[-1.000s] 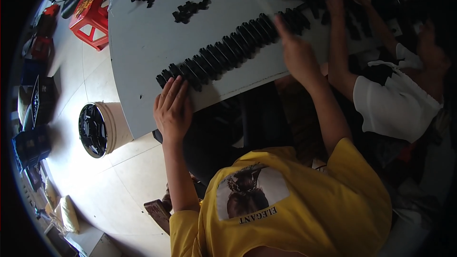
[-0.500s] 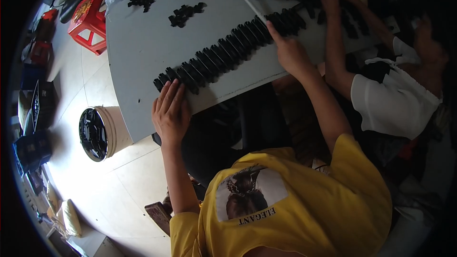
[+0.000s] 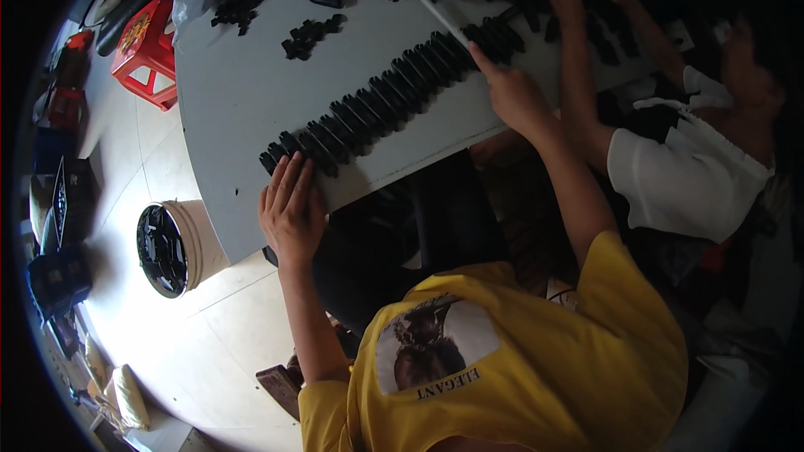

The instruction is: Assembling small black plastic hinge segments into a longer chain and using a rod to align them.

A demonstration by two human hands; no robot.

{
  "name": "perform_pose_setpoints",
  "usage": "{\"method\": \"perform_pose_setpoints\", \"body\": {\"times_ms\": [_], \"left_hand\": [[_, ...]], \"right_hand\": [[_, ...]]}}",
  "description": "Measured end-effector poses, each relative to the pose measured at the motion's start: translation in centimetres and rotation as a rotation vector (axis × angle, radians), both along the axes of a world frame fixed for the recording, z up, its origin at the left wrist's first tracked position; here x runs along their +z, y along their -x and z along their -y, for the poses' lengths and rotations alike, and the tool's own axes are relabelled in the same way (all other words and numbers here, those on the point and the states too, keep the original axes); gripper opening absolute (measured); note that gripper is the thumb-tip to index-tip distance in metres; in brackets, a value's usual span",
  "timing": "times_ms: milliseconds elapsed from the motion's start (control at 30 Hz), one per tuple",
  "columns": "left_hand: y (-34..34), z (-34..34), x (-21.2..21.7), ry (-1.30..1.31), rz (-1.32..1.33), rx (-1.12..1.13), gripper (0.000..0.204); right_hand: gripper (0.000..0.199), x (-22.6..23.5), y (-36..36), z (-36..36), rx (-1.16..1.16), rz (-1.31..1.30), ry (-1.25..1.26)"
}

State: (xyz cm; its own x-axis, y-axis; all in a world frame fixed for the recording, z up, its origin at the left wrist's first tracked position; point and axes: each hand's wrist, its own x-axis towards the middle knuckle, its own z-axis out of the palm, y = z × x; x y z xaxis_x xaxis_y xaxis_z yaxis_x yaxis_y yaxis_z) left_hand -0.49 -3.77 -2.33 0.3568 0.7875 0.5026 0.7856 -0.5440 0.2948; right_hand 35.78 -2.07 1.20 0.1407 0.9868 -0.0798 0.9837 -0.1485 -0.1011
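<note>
Our left hand, fingers spread flat, anchors the row of black parts running toward our stick-pinching right hand.

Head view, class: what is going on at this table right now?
A person in a yellow shirt works at a grey table. The left hand lies flat at the near end of a long row of small black parts. The right hand holds a thin white stick at the far end. A co-worker's hand reaches among loose black parts beyond.
</note>
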Motion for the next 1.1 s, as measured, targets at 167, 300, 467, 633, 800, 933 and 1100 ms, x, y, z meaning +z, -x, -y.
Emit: {"method": "perform_pose_setpoints", "body": {"times_ms": [167,300,467,633,800,933,1100], "left_hand": [[0.4,0.3,0.0,0.02,-0.012,-0.008,0.038],[0.2,0.2,0.1,0.014,-0.015,-0.006,0.038],[0.6,0.4,-0.1,0.02,-0.032,0.0,0.04],[0.4,0.3,0.1,0.01,-0.02,-0.005,0.039],[0.5,0.4,0.1,0.008,-0.009,-0.01,0.039],[0.3,0.2,0.2,0.001,-0.006,-0.013,0.039],[0.4,0.5,0.0,0.005,-0.017,-0.009,0.039]], "right_hand": [[0.063,2.1,-0.2,0.7,0.126,-0.28,-0.408],[0.07,2.0,-0.9,0.4,0.142,-0.299,-0.668],[0.063,1.0,-0.9,0.8,-0.054,-0.082,0.01],[0.064,2.8,-1.9,0.5,0.139,-0.274,-0.464],[0.062,1.3,-1.9,1.0,0.03,-0.205,-0.581],[0.066,1.4,-2.4,0.2,-0.03,-0.113,-0.106],[0.069,2.5,-3.5,0.9,-0.013,-0.205,-0.34]]}}
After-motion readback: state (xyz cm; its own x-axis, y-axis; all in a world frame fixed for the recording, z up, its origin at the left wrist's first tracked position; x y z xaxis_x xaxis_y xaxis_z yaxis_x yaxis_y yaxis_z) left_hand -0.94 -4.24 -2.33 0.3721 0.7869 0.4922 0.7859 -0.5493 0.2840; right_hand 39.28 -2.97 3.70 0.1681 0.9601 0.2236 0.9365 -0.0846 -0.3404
